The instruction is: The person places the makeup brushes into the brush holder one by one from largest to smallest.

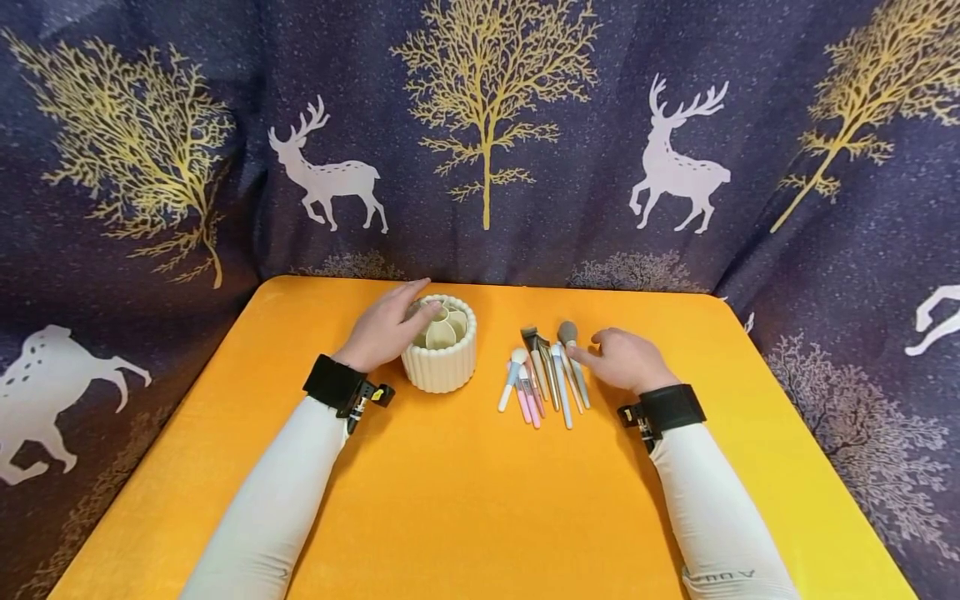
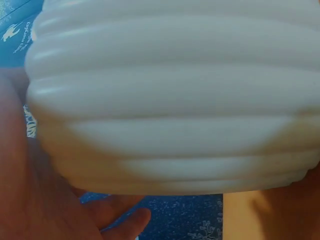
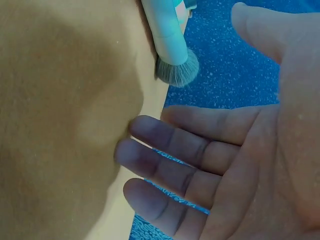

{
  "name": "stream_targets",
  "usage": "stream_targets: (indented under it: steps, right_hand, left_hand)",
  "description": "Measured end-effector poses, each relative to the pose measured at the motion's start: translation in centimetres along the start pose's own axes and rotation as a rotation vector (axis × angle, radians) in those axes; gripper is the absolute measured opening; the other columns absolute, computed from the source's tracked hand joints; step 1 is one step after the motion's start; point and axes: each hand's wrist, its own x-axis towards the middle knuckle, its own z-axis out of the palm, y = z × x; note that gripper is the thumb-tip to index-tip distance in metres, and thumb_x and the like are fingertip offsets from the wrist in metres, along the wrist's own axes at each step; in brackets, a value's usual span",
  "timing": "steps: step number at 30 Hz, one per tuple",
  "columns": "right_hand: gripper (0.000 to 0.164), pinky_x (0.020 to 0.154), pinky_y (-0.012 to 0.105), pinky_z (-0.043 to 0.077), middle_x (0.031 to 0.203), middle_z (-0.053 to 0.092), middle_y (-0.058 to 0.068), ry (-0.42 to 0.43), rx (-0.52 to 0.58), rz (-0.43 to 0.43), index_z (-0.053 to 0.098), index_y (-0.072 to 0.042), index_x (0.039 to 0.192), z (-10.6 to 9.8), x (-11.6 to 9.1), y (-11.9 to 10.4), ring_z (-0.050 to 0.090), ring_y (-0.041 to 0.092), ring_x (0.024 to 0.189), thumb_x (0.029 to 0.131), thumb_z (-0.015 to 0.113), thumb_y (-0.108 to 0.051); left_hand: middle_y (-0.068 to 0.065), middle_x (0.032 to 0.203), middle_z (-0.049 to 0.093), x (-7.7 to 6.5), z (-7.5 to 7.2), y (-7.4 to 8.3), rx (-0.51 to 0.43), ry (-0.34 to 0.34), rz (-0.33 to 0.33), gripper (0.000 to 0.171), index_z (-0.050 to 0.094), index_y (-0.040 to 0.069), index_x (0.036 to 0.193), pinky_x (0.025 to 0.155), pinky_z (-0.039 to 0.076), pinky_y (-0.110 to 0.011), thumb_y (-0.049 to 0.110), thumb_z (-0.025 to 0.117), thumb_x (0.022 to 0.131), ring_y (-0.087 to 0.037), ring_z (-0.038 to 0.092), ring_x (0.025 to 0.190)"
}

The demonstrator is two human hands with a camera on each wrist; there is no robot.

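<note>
In the head view a cream ribbed brush holder [image 1: 441,367] with inner compartments stands upright left of the table's middle. My left hand [image 1: 384,327] is at its left side, fingers extended along the far side and thumb over the rim. Whether they touch it, I cannot tell. The holder's ribbed wall [image 2: 175,90] fills the left wrist view. Several makeup brushes [image 1: 562,387] lie right of the holder, bristles mostly pointing away. Beside a grey fluffy brush [image 1: 567,333] is my right hand [image 1: 628,361], with loosely spread fingers holding nothing; that view also shows a brush head [image 3: 177,70].
An orange-covered table [image 1: 480,500] spreads beneath everything. Behind it and along both sides hangs a dark blue curtain [image 1: 525,192] printed with deer and trees. A black wrist strap with a small camera sits on each arm.
</note>
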Motion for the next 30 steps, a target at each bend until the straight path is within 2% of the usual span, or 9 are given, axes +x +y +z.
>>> stream_targets:
  steps: [2,4,6,8,13,21,30]
  right_hand:
    - [0.059,0.07,0.046,0.054,0.091,0.074,0.008,-0.012,0.006,-0.004,0.08,-0.007,0.105,0.0,0.0,-0.2,0.061,0.022,0.068,0.108,0.064,-0.063]
    - [0.056,0.06,0.04,0.043,0.073,0.062,0.001,-0.028,0.017,-0.002,0.075,-0.012,0.085,0.0,-0.1,-0.5,0.05,0.02,0.059,0.108,0.065,-0.063]
    - [0.057,0.055,0.037,0.035,0.063,0.051,-0.003,-0.046,0.022,0.0,0.069,-0.017,0.074,0.0,-0.1,-0.7,0.044,0.019,0.054,0.107,0.066,-0.063]
    - [0.06,0.054,0.037,0.033,0.059,0.046,-0.004,-0.065,0.022,-0.001,0.066,-0.019,0.068,0.1,-0.2,-0.9,0.042,0.019,0.051,0.107,0.066,-0.063]
    - [0.052,0.056,0.037,0.037,0.063,0.053,-0.003,-0.072,0.007,-0.017,0.072,-0.021,0.074,0.2,-0.3,-1.1,0.049,0.02,0.056,0.106,0.068,-0.061]
    - [0.055,0.053,0.034,0.028,0.057,0.036,-0.007,-0.083,0.006,-0.057,0.056,-0.022,0.062,0.3,-0.3,-1.3,0.035,0.015,0.05,0.107,0.073,-0.049]
    - [0.044,0.055,0.034,0.031,0.06,0.041,-0.006,-0.093,0.013,-0.062,0.061,-0.02,0.07,0.7,0.0,-1.2,0.04,0.016,0.053,0.106,0.076,-0.04]
  left_hand:
    - [-0.015,0.178,0.037,0.0,0.2,0.0,-0.006,-0.004,-0.003,0.082,0.036,0.015,0.176,0.131,0.03,-0.06,0.069,0.041,0.115,-0.039,0.036,0.163]
    - [-0.014,0.178,0.038,0.0,0.4,0.0,-0.016,-0.009,-0.007,0.082,0.036,0.015,0.176,0.132,0.03,-0.059,0.069,0.04,0.115,-0.038,0.036,0.163]
    - [-0.014,0.178,0.038,0.0,0.5,0.0,-0.028,-0.017,-0.012,0.083,0.036,0.015,0.176,0.132,0.029,-0.059,0.07,0.04,0.114,-0.037,0.036,0.164]
    - [-0.013,0.178,0.038,0.0,0.7,0.1,-0.04,-0.025,-0.016,0.083,0.036,0.015,0.176,0.132,0.03,-0.058,0.071,0.04,0.114,-0.036,0.036,0.164]
    - [-0.012,0.179,0.037,0.0,0.8,0.3,-0.074,-0.036,-0.02,0.081,0.035,0.014,0.176,0.132,0.03,-0.058,0.067,0.041,0.116,-0.036,0.035,0.164]
    - [-0.011,0.178,0.038,0.0,0.9,0.5,-0.125,-0.052,-0.045,0.078,0.039,0.014,0.174,0.131,0.031,-0.058,0.065,0.043,0.116,-0.036,0.038,0.162]
    - [-0.012,0.178,0.038,0.0,1.1,0.3,-0.148,-0.064,-0.06,0.08,0.039,0.014,0.174,0.129,0.034,-0.059,0.068,0.044,0.115,-0.038,0.042,0.16]
